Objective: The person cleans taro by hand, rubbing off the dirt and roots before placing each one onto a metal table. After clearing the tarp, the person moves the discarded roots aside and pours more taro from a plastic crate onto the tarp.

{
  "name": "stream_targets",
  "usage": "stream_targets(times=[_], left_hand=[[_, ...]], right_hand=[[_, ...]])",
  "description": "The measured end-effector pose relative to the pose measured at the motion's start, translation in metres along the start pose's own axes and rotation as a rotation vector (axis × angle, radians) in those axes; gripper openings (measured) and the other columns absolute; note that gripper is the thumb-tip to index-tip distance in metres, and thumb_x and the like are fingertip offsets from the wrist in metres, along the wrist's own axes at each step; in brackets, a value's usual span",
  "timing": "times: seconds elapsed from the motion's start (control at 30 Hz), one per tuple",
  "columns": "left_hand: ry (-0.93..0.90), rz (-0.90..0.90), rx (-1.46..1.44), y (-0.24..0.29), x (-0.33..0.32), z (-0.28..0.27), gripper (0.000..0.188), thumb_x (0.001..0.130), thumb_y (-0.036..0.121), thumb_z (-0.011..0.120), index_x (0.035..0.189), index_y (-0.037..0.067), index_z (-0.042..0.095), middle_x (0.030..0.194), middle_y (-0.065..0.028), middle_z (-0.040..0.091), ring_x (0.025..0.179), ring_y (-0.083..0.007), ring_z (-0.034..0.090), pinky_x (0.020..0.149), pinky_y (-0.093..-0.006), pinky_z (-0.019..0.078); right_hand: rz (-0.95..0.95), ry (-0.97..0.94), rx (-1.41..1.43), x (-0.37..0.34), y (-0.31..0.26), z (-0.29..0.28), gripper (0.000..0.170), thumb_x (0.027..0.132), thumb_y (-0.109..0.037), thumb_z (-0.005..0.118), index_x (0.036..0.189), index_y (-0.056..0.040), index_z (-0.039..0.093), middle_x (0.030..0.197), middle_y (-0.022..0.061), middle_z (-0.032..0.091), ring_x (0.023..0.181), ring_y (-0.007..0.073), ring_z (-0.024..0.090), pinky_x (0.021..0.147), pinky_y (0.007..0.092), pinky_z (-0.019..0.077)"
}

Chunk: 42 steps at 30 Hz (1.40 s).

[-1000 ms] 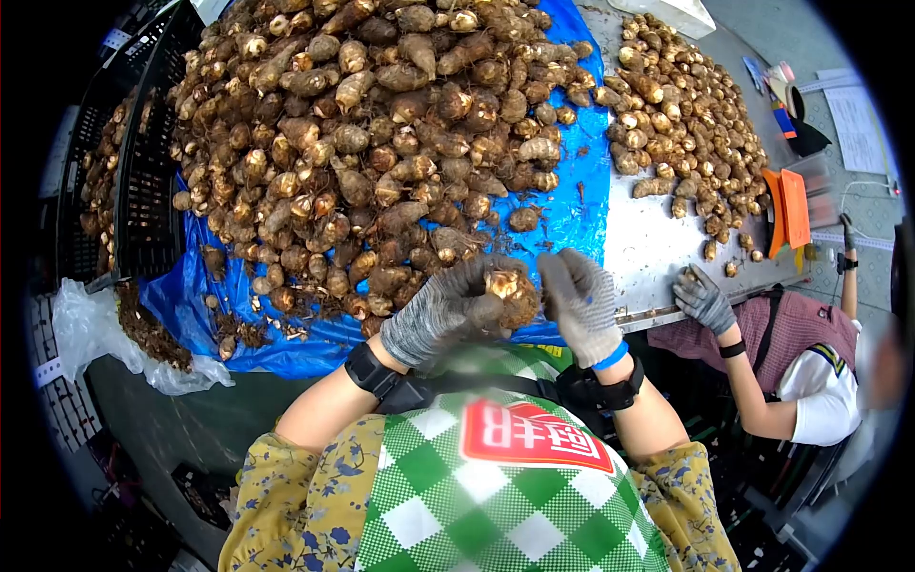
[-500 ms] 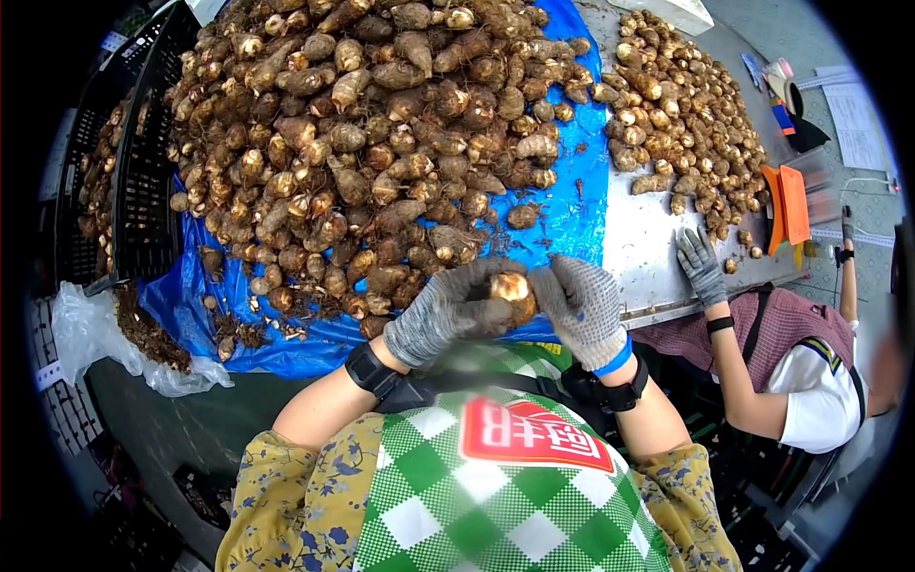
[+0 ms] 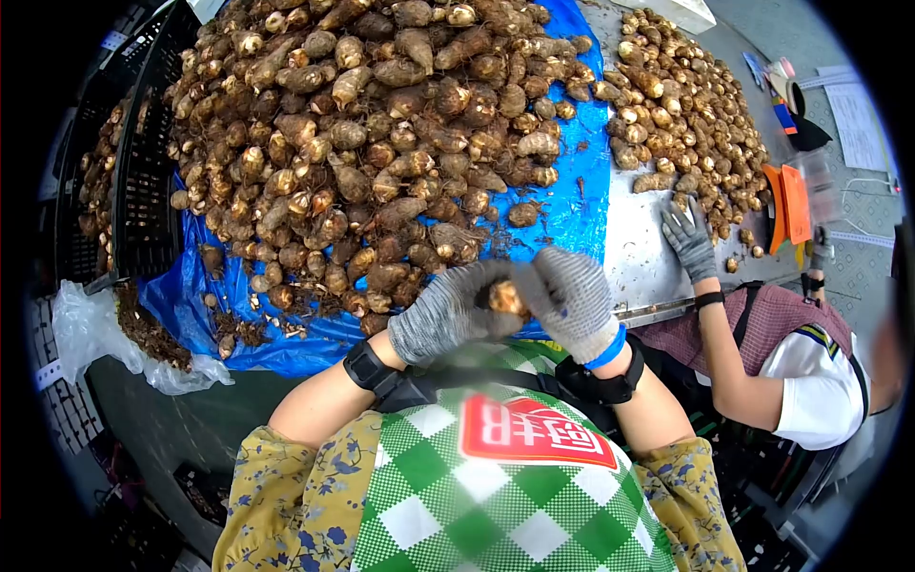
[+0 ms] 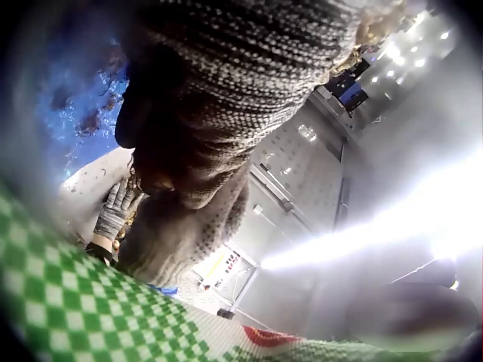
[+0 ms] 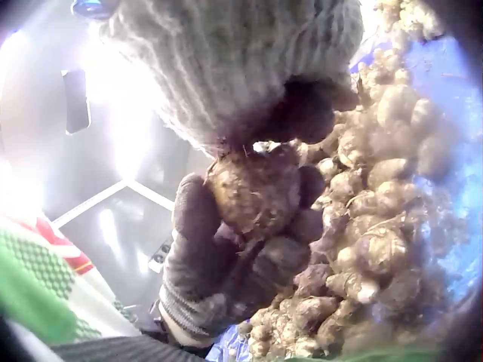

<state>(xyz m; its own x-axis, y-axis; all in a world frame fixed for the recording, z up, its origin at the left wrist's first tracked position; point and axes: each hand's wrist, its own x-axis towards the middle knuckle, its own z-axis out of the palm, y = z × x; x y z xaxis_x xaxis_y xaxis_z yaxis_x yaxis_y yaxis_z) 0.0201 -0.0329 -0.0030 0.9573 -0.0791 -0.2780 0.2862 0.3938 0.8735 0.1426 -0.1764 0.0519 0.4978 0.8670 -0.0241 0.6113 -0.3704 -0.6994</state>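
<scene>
In the head view, my gloved left hand (image 3: 443, 310) holds a brown taro (image 3: 506, 297) with a pale patch, low in front of the apron. My gloved right hand (image 3: 572, 296) is against the taro's right side, partly covering it. From the right wrist, the left hand (image 5: 219, 260) cups the hairy taro (image 5: 253, 192) from below, while the curled fingers of the right hand (image 5: 241, 68) pinch at its top. Both gloves fill the middle of the left wrist view, dark, with the taro mostly hidden. Just beyond the hands lies a large heap of taros (image 3: 353, 153).
The heap rests on a blue plastic sheet (image 3: 583, 181). To the right, a smaller taro pile (image 3: 681, 114) lies on a metal table (image 3: 639, 248), where another person's gloved hand (image 3: 690, 246) reaches in. A black crate (image 3: 148, 172) stands at left, an orange piece (image 3: 788, 205) at far right.
My right hand has come in from the right against the taro, which has turned in the left hand. The other person's hand has shifted a little left and up towards the smaller pile.
</scene>
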Motion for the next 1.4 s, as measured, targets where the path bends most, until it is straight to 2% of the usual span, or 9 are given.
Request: stream_targets(times=[0.27,0.47,0.67,0.87,0.97,1.07,1.17,1.27,1.4], left_hand=[[0.169,0.052,0.068,0.012,0.002,-0.004,0.064,0.073,0.024,0.081,0.127,0.003,0.053,0.116,-0.0074,0.057,0.109,-0.0177,0.054,0.097,-0.0334,0.0432],[0.083,0.18,0.631,0.021,0.006,-0.006,0.065,0.072,0.027,0.082,0.126,0.004,0.054,0.112,-0.0076,0.06,0.106,-0.0177,0.056,0.096,-0.0321,0.0434],[0.17,0.104,-0.255,0.007,0.002,-0.008,0.057,0.08,0.033,0.075,0.124,0.004,0.053,0.11,-0.009,0.06,0.107,-0.0177,0.057,0.086,-0.0328,0.0517],[0.193,0.116,-0.104,-0.014,0.012,-0.007,0.055,0.086,0.044,0.067,0.122,0.005,0.052,0.102,-0.0058,0.059,0.087,-0.0153,0.061,0.077,-0.0312,0.0542],[0.051,0.091,-0.034,-0.025,0.009,-0.009,0.054,0.089,0.046,0.062,0.123,0.006,0.051,0.102,-0.0045,0.059,0.087,-0.0133,0.061,0.076,-0.031,0.0539],[0.047,-0.357,-0.504,-0.008,0.004,-0.008,0.061,0.091,0.057,0.052,0.127,0.008,0.05,0.098,-0.0014,0.059,0.086,-0.0098,0.06,0.069,-0.0241,0.0529],[0.165,-0.434,-0.395,0.035,-0.002,0.014,0.068,0.089,0.068,0.041,0.12,0.009,0.053,0.091,-0.0016,0.06,0.082,-0.007,0.06,0.059,-0.0158,0.0473],[-0.045,-0.234,-0.468,-0.004,0.011,-0.009,0.068,0.089,0.069,0.04,0.116,0.009,0.055,0.09,-0.003,0.062,0.072,-0.0064,0.058,0.057,-0.0155,0.0435],[0.22,0.325,0.117,-0.016,0.016,0.006,0.064,0.089,0.068,0.041,0.1,0.007,0.057,0.069,-0.0009,0.055,0.048,-0.0069,0.042,0.045,-0.0197,0.0335]], right_hand=[[0.247,0.164,0.399,-0.011,0.012,0.014,0.021,0.084,-0.019,0.067,0.073,-0.0049,0.056,0.065,0.0134,0.054,0.056,0.0309,0.053,0.051,0.0399,0.0406],[-0.081,0.051,-0.143,-0.001,0.0,0.011,0.019,0.084,-0.02,0.064,0.073,-0.0062,0.057,0.066,0.0134,0.056,0.058,0.0316,0.056,0.052,0.0426,0.0421],[0.159,0.078,0.018,-0.012,0.022,0.001,0.02,0.085,-0.014,0.063,0.071,-0.0036,0.053,0.061,0.0145,0.053,0.052,0.0292,0.052,0.051,0.0395,0.0409],[0.237,0.062,0.357,-0.011,0.005,0.01,0.028,0.08,-0.018,0.071,0.103,-0.0045,0.06,0.085,0.0145,0.063,0.072,0.0252,0.062,0.063,0.0345,0.0498],[0.042,-0.028,0.138,0.001,-0.001,0.003,0.048,0.074,-0.023,0.078,0.113,-0.0035,0.06,0.093,0.0169,0.063,0.084,0.0287,0.063,0.073,0.0356,0.0507],[-0.066,-0.124,0.145,0.004,-0.001,-0.005,0.047,0.075,-0.024,0.076,0.113,-0.0018,0.061,0.093,0.0193,0.063,0.083,0.0345,0.063,0.075,0.0365,0.0503],[-0.045,-0.044,0.462,-0.008,0.023,0.011,0.028,0.087,-0.011,0.064,0.113,-0.0014,0.06,0.092,0.0156,0.063,0.082,0.03,0.063,0.072,0.0342,0.0503],[0.086,0.166,0.445,-0.003,0.019,0.014,0.026,0.089,-0.006,0.061,0.114,-0.0009,0.059,0.093,0.0152,0.062,0.082,0.027,0.063,0.072,0.0299,0.0501],[-0.016,0.104,0.149,0.003,0.0,0.018,0.046,0.083,-0.019,0.068,0.122,-0.001,0.052,0.114,0.0222,0.057,0.106,0.0374,0.057,0.091,0.0411,0.0459]])
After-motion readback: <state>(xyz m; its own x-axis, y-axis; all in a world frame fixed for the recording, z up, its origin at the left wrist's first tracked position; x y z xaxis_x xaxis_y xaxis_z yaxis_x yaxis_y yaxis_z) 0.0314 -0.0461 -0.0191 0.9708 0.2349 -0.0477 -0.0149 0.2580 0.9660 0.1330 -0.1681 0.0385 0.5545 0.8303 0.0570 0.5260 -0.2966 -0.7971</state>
